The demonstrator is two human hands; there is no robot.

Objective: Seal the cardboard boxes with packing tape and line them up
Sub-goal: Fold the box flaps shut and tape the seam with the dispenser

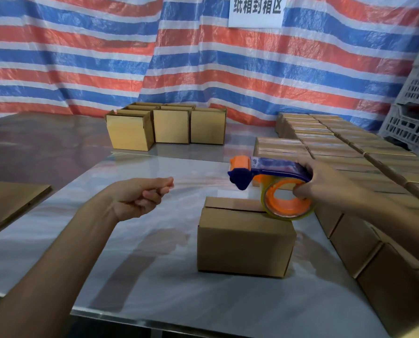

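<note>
Background: striped tarp, glossy surface. The right hand gripped tape dispenser just above cardboard box; left hand pinched clear tape strip stretched from dispenser.

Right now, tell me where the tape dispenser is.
Head view, right of centre: the right hand holds the tape dispenser above the far right corner of the lone box.
</note>
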